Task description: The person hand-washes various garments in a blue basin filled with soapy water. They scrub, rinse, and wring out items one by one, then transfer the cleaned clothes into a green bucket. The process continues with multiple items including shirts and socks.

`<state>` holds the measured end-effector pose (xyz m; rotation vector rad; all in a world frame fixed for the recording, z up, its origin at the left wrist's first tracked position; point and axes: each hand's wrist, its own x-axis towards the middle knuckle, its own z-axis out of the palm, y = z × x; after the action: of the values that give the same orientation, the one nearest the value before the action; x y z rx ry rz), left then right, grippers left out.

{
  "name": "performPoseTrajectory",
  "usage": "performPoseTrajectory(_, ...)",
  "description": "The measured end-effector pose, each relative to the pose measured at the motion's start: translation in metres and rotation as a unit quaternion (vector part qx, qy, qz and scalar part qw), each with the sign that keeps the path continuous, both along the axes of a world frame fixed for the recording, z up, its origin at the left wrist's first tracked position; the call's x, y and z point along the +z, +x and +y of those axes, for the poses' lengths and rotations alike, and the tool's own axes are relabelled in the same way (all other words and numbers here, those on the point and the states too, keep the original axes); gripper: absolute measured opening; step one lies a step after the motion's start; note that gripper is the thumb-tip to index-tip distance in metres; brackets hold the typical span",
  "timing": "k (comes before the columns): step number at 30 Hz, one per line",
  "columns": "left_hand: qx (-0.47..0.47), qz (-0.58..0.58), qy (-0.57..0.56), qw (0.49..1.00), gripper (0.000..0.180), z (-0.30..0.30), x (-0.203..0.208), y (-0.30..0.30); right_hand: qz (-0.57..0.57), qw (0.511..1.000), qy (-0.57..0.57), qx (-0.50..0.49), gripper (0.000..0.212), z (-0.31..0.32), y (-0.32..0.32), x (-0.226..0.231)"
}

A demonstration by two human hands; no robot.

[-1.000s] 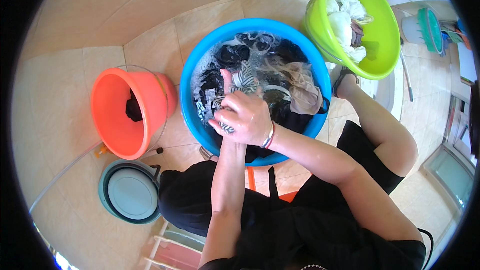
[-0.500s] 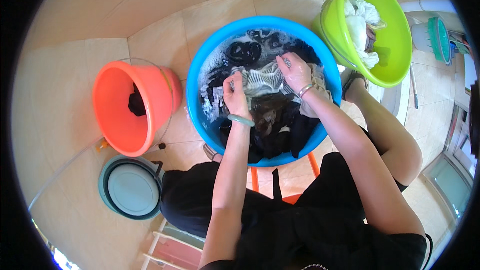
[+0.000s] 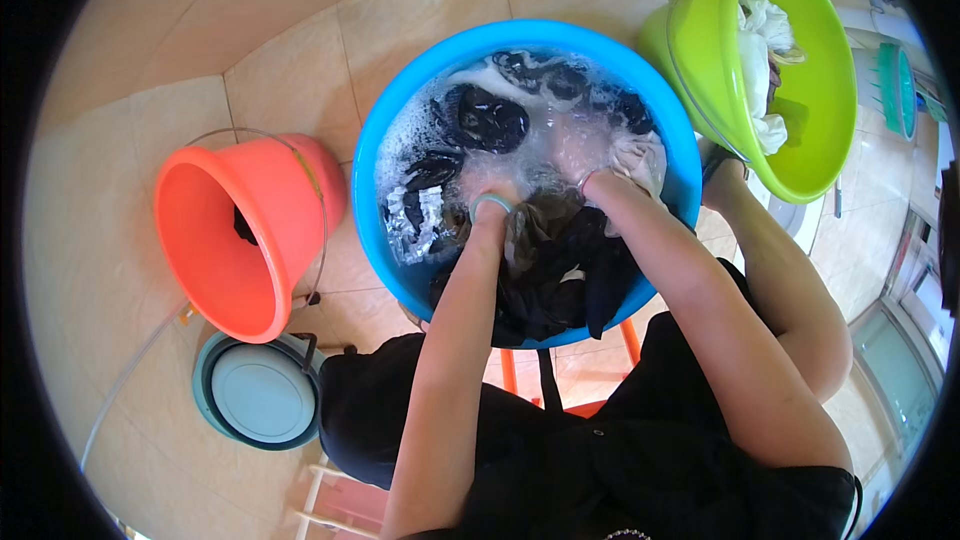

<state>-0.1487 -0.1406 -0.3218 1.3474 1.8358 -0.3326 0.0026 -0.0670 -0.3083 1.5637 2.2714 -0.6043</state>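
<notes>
Both hands are plunged into the foamy water of a large blue tub (image 3: 366, 175). My left hand (image 3: 488, 183) is under the surface up to a green bangle. To its right, my right hand (image 3: 582, 148) is sunk to the bracelet at the wrist. Foam and splashing blur the fingers of both, and whatever they hold is hidden. Around them float dark clothes: a puffed-up black garment (image 3: 492, 120) beyond my left hand, and a black and brown heap (image 3: 560, 285) nearer me. A beige cloth (image 3: 640, 162) lies beside my right wrist.
An orange bucket (image 3: 225, 165) with a dark item inside leans open at the left. Below it stands a grey-green collapsible basin (image 3: 262, 395). A lime green bucket (image 3: 690, 45) at the upper right holds white laundry (image 3: 757, 70). My bare leg (image 3: 790, 270) flanks the tub.
My hands have gone down from the surface into the water, and the striped cloth they held up is out of sight. The water is now churned, and the view has shifted slightly.
</notes>
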Motion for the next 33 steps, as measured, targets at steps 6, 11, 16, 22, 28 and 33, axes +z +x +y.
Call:
performPoseTrajectory(6,-0.038,0.003,0.032,0.999,0.045,-0.011,-0.051,-0.018,0.111,0.990,-0.016,-0.089,0.032,0.004,-0.020,0.000)
performPoseTrajectory(11,0.360,-0.173,0.197,0.895,0.054,-0.019,0.032,-0.002,0.367,0.911,0.109,-0.150,0.030,-0.025,-0.016,0.054)
performPoseTrajectory(16,0.672,-0.465,0.120,0.564,0.069,-0.024,0.138,0.019,0.550,0.815,0.128,-0.129,0.025,-0.046,-0.013,0.164)
performPoseTrajectory(22,0.444,-0.859,-0.112,0.228,0.047,-0.037,0.165,-0.022,0.673,0.739,-0.012,0.018,0.027,-0.089,-0.023,0.251)
performPoseTrajectory(28,0.621,-0.664,0.056,0.413,0.037,-0.072,0.190,0.003,0.693,0.667,-0.078,-0.264,0.048,-0.062,-0.010,0.223)
performPoseTrajectory(33,0.597,-0.708,-0.001,0.377,0.040,-0.065,0.219,0.028,0.716,0.517,-0.334,-0.329,0.058,-0.054,0.021,0.184)
